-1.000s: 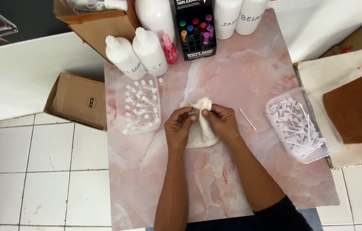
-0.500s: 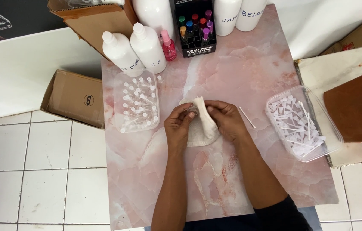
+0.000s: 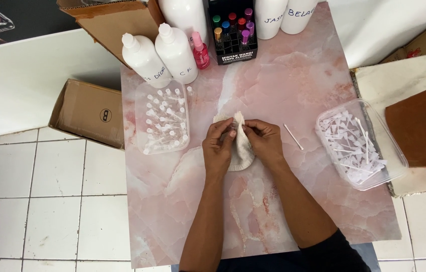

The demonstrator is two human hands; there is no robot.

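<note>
Two hands pinch one white cloth at the middle of the pink marble table.
Left hand (image 3: 219,146) and right hand (image 3: 263,141) nip the cloth (image 3: 240,151) between fingertips; anything inside is hidden. Outward: one loose dropper tube (image 3: 293,137), two clear trays (image 3: 162,121) of small parts, too many to count, and two white squeeze bottles (image 3: 175,53).

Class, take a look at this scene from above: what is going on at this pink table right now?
A person sits at a pink marble-patterned table, both hands meeting over a small cream cloth. The left hand and right hand pinch something tiny at the cloth's top edge; what it is cannot be made out. A clear tray of small vials lies to the left, a clear tub of white plastic parts to the right, and white bottles stand at the back.
</note>
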